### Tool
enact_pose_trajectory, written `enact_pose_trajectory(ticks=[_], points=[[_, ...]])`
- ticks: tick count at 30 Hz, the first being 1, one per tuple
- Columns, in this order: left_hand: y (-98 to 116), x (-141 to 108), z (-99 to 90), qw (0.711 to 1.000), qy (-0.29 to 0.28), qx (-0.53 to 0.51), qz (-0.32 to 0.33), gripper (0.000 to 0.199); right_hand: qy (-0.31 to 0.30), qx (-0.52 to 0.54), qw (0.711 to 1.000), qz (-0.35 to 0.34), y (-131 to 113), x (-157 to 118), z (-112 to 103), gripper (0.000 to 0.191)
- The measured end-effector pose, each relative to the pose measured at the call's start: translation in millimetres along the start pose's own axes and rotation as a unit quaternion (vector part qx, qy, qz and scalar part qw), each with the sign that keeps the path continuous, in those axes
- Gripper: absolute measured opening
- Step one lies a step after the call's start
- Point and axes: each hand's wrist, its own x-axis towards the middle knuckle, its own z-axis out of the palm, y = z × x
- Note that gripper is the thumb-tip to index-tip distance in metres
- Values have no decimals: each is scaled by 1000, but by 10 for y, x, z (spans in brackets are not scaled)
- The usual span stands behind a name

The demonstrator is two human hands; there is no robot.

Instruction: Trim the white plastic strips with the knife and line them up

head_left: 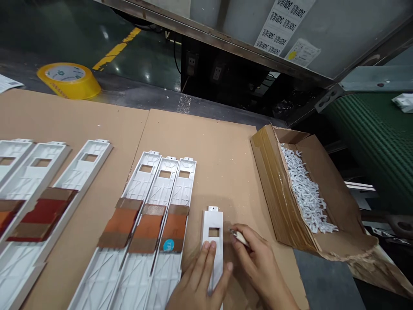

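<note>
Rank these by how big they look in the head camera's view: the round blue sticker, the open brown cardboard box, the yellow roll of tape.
Largest to smallest:
1. Open brown cardboard box
2. Yellow roll of tape
3. Round blue sticker
</note>
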Motion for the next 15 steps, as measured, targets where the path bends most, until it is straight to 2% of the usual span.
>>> enact_pose_trajectory(ticks=[2,5,8,11,13,15], points=[[-39,16,-86,999,-7,-40,8,51,16,48,997,57,30,-44,-52,19],[-45,54,-152,997,14,-82,0,32,70,97,987,110,100,-115,-181,27],[24,83,-94,993,70,-89,11,17,120,110,977,138,196,-207,-355,34],[95,119,-6,996,52,-69,34,20,148,121,967,168,266,-352,-535,40],[98,211,-26,994,18,-57,92,21,163,132,961,180,292,-498,-659,44],[63,398,-154,982,16,-59,180,17,178,136,958,181,336,-695,-809,46]])
